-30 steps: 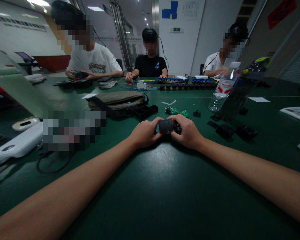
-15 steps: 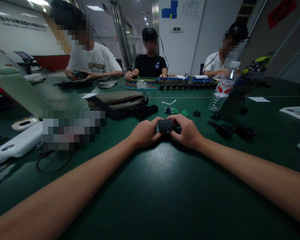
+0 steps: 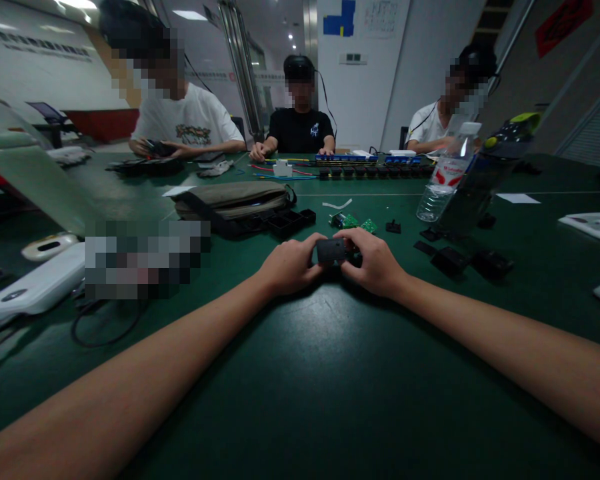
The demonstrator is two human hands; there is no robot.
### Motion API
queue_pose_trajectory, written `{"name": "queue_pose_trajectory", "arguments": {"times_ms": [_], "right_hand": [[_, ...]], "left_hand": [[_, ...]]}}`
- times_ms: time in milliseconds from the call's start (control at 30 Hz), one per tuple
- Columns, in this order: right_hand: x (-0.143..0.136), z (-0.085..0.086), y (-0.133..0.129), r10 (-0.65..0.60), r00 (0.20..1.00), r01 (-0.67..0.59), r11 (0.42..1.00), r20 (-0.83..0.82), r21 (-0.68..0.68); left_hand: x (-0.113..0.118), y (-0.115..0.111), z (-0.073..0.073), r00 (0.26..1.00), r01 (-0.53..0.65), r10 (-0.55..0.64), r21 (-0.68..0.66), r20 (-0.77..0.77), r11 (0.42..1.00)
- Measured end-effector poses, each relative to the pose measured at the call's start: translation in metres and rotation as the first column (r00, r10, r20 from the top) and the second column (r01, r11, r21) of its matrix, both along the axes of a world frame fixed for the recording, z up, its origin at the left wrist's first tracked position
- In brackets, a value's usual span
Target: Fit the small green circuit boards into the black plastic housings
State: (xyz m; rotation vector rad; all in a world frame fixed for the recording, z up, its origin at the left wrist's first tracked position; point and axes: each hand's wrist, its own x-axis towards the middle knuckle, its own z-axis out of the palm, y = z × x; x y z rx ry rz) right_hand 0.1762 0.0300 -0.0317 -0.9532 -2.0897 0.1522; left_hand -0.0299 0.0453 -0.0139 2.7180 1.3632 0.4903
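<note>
A green tabletop (image 3: 305,393) spreads from the near edge to the far side, where three people sit: one in a printed white shirt (image 3: 195,123) at far left, one in a black shirt (image 3: 295,130) at far middle, and one in a plain white shirt (image 3: 423,127) at far right. A brownish-grey bag (image 3: 245,199) lies left of the middle, beyond the hands. On the right stand a dark bottle (image 3: 485,177) with a yellow-green top and a clear plastic bottle (image 3: 445,177) with a red-and-white label.

The left hand (image 3: 293,267) and right hand (image 3: 375,263) come together at the middle, forearms stretching in from near left and near right. A black compartmented tray (image 3: 290,223) lies just far-left of them; two black boxes (image 3: 450,261) lie to the right.

Between the hands is a small black case (image 3: 331,251): the left grip pinches its left end between thumb and fingers, the right grip grasps its right end. Green circuit boards (image 3: 349,222) lie just beyond, with a thin white strip (image 3: 338,204) farther off.
</note>
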Motion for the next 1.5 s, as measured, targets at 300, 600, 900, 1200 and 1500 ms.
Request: {"name": "queue_pose_trajectory", "arguments": {"times_ms": [300, 600, 900, 1200, 1500], "right_hand": [[-0.0001, -0.0003, 0.0008, 0.019, 1.0, -0.019, 0.999, -0.016, 0.03], [0.0, 0.0005, -0.0001, 0.004, 1.0, -0.004, 1.0, -0.006, 0.007], [0.0, 0.0, 0.0003, -0.002, 1.0, 0.002, 1.0, -0.004, 0.003], [0.0002, 0.0002, 0.0001, 0.007, 1.0, -0.007, 1.0, -0.007, 0.01], [-0.0001, 0.0005, 0.0001, 0.014, 1.0, -0.014, 1.0, -0.015, -0.008]], "left_hand": [[0.0009, -0.0015, 0.0011, 1.0, 0.003, -0.003, -0.012, 0.007, 1.0], [0.0006, -0.0018, 0.0014, 1.0, 0.01, -0.01, -0.021, 0.028, 1.0], [0.0002, -0.0004, -0.0002, 1.0, 0.016, -0.016, -0.006, 0.025, 1.0], [0.0002, -0.0008, -0.0001, 1.0, 0.007, -0.007, -0.001, -0.002, 1.0], [-0.0004, 0.0, -0.0015, 1.0, 0.011, -0.011, 0.021, 0.001, 1.0]]}}
